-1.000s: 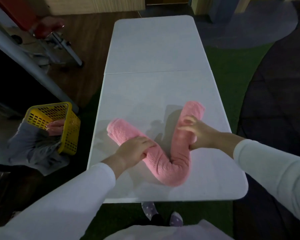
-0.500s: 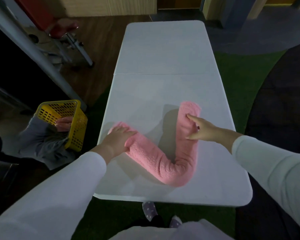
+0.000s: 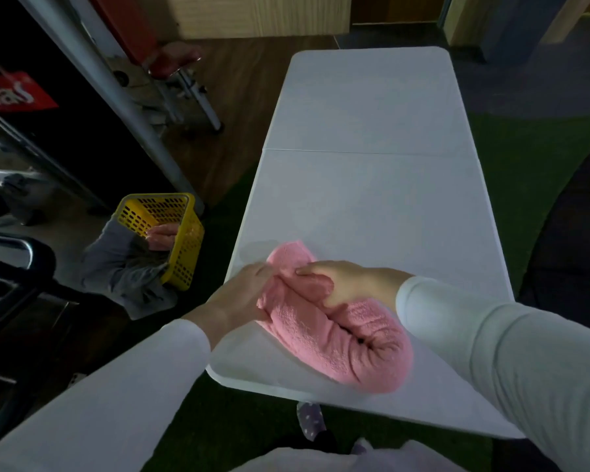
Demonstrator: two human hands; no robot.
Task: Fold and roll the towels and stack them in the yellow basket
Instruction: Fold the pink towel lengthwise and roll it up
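A rolled pink towel (image 3: pixel 334 338) lies doubled over on itself at the near left corner of the white table (image 3: pixel 372 199), its bend towards me. My left hand (image 3: pixel 239 298) grips the left side of the towel near its two free ends. My right hand (image 3: pixel 341 284) lies on top of the upper half, its fingers curled over it and pressing it against the lower half. The yellow basket (image 3: pixel 181 229) is off the table to the left, held low by another person's hand (image 3: pixel 162 235).
The other person's grey sleeve (image 3: pixel 116 264) reaches up to the basket at floor level. A metal frame (image 3: pixel 116 97) and a red stool (image 3: pixel 174 63) stand on the wooden floor at the left. Green carpet lies to the right of the table.
The towel was a V shape; my right hand has swung the right arm of it over onto the left arm. Both hands now meet at the free ends. The view has shifted left.
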